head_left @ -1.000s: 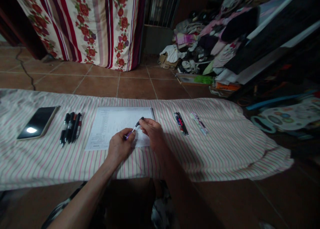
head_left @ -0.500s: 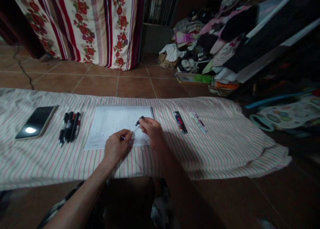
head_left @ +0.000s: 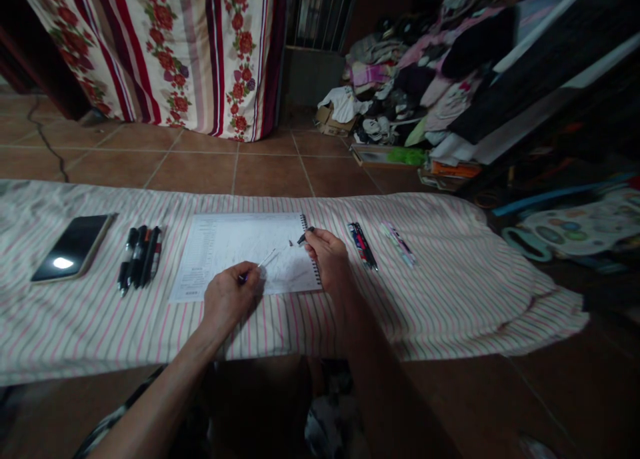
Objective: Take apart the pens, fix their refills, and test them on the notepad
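Closed around a pen [head_left: 243, 278], my left hand [head_left: 230, 292] is over the lower part of the white spiral notebook [head_left: 245, 232]. From these fingers a thin, pale refill [head_left: 267, 257] points up and right. My right hand [head_left: 327, 253] pinches a dark pen piece [head_left: 305, 235] by the notebook's spiral edge, apart from the refill. Between the two hands shows a small dark bit [head_left: 291, 243]; I cannot tell whether it lies on the page. The palms hide much of what each hand holds.
A striped cloth [head_left: 450, 279] covers the low table. To the left lie several dark pens [head_left: 140, 257] and a phone [head_left: 73, 247]. Right of the notebook are more pens [head_left: 363, 247] and a pale, slim pen-like item [head_left: 399, 243]. Clothes [head_left: 390, 79] are heaped beyond the table.
My right hand has moved right with the dark pen piece, pulling it away from the refill. The small dark bit now shows between the hands. My left hand has barely shifted.
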The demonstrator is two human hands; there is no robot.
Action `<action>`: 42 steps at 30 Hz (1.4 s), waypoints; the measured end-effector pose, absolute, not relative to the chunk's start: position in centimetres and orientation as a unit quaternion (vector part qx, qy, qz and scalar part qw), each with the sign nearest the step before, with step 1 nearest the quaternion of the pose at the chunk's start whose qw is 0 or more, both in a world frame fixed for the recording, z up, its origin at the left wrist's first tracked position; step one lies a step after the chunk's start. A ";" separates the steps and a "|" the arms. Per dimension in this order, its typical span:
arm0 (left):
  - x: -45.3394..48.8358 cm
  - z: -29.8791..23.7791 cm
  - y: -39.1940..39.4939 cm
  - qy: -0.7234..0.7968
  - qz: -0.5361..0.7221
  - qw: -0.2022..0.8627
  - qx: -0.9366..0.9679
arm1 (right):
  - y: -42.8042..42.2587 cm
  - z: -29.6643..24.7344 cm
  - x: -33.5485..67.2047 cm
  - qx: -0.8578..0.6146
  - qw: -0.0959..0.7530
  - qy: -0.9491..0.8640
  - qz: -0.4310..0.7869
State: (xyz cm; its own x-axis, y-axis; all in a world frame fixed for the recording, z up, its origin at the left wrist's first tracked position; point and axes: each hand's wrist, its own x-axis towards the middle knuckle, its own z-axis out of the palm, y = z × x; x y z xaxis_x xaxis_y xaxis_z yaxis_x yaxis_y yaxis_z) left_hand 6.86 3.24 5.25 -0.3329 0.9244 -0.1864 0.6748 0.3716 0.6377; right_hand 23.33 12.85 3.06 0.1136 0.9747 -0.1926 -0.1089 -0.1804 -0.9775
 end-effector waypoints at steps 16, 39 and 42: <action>7.8 5.4 3.6 0.783 0.212 0.256 0.526 | 13.0 1.9 24.5 -0.675 0.339 -0.611 0.235; 7.7 5.2 3.7 0.777 0.235 0.255 0.525 | 12.9 1.3 23.4 -0.633 0.329 -0.684 0.151; 7.7 5.2 3.7 0.775 0.238 0.261 0.524 | 12.5 1.9 23.1 -0.630 0.354 -0.675 0.151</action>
